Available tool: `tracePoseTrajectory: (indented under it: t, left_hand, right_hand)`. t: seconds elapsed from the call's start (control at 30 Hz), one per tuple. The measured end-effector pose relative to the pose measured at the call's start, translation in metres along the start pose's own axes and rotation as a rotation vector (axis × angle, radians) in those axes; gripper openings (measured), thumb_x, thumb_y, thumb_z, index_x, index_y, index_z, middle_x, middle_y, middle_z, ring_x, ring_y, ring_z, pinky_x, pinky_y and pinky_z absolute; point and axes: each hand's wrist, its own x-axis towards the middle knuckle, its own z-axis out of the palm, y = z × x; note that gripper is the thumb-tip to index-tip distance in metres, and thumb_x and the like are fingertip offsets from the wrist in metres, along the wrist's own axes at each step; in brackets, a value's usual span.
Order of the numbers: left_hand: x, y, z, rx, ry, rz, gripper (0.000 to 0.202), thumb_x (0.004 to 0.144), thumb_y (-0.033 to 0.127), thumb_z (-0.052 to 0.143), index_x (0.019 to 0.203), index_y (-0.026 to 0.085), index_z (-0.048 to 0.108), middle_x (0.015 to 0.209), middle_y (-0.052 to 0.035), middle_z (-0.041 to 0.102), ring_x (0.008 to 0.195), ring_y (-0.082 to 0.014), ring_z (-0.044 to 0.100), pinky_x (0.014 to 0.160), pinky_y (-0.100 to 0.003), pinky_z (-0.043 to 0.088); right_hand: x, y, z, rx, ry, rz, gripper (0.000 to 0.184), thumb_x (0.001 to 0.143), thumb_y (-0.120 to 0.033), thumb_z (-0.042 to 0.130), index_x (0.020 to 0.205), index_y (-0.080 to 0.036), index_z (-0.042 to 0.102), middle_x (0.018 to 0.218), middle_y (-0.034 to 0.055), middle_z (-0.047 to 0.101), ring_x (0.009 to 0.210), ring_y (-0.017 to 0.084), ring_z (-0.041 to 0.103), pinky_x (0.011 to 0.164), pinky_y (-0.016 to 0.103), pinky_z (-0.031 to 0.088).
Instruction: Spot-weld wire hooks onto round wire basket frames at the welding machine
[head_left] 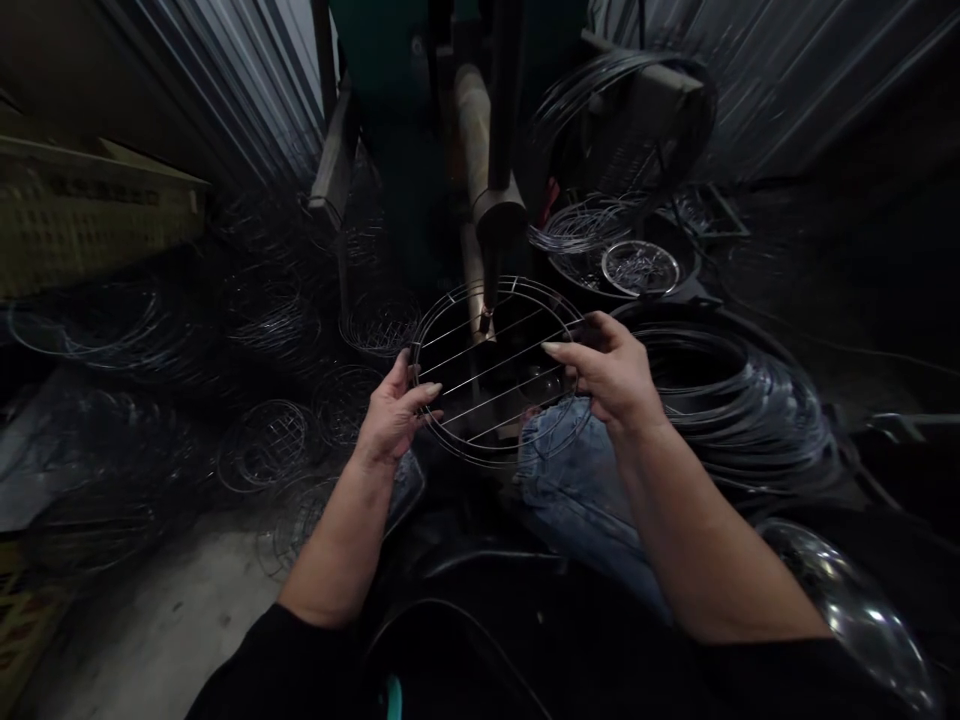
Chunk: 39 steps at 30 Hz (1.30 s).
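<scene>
A round wire rack (480, 378) with parallel cross wires is held out in front of me, over my lap. My left hand (395, 405) pinches its left rim between thumb and fingers. On the opposite rim, my right hand (611, 368) grips with the thumb laid over the top and fingers beneath. Just at the rack's far side, the copper-coloured tip of a machine electrode (486, 318) comes down from a thick cylindrical arm (499, 212). Whether the tip touches the wire I cannot tell. A paler lower bar (472, 260) runs behind it.
At right lies a large coil of wire rings (772, 410), with a small round dish of metal bits (640, 268) beyond it. Stacked wire racks (270, 445) crowd the floor at left. A yellow crate (97, 215) stands far left. A shiny metal bowl-like piece (847, 600) is lower right.
</scene>
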Motion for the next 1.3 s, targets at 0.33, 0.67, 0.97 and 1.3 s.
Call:
tracePoseTrajectory:
  t: [0.33,0.67,0.97,1.3]
  left_hand:
    - [-0.004,-0.006,0.004,-0.084,0.108,0.09,0.07,0.057,0.015,0.081,0.122,0.024,0.057,0.116,-0.0042,0.055,0.086,-0.0143,0.061,0.066,-0.026,0.055]
    - [-0.011,-0.002,0.003,-0.1,0.096,0.14,0.066,0.056,0.018,0.082,0.117,0.021,0.06,0.119,-0.0067,0.055,0.092,-0.0175,0.061,0.07,-0.029,0.054]
    - [-0.006,0.012,0.004,-0.059,0.05,0.115,0.059,0.055,0.019,0.081,0.11,0.022,0.062,0.122,-0.0058,0.054,0.092,-0.0175,0.059,0.066,-0.03,0.056]
    - [0.014,0.007,0.017,-0.097,0.115,0.043,0.034,0.055,0.007,0.069,0.086,0.022,0.067,0.099,-0.0023,0.062,0.088,-0.024,0.061,0.059,-0.04,0.059]
  right_hand:
    - [0.0,0.014,0.0,0.06,0.022,0.187,0.07,0.047,-0.032,0.085,0.11,-0.017,0.057,0.075,-0.0012,0.057,0.044,0.006,0.043,0.031,0.018,0.026]
    - [-0.004,0.0,0.001,0.025,0.03,0.229,0.056,0.055,-0.03,0.083,0.104,-0.017,0.058,0.072,0.0006,0.056,0.042,0.007,0.041,0.029,0.019,0.025]
    - [0.018,0.002,0.017,0.062,0.011,0.21,0.054,0.058,-0.033,0.082,0.102,-0.018,0.056,0.078,0.0029,0.061,0.044,0.007,0.042,0.031,0.018,0.025]
    - [-0.008,0.034,-0.116,-0.321,0.14,-0.04,0.061,0.064,-0.042,0.078,0.116,-0.014,0.06,0.102,0.0078,0.067,0.084,0.019,0.065,0.072,0.03,0.055]
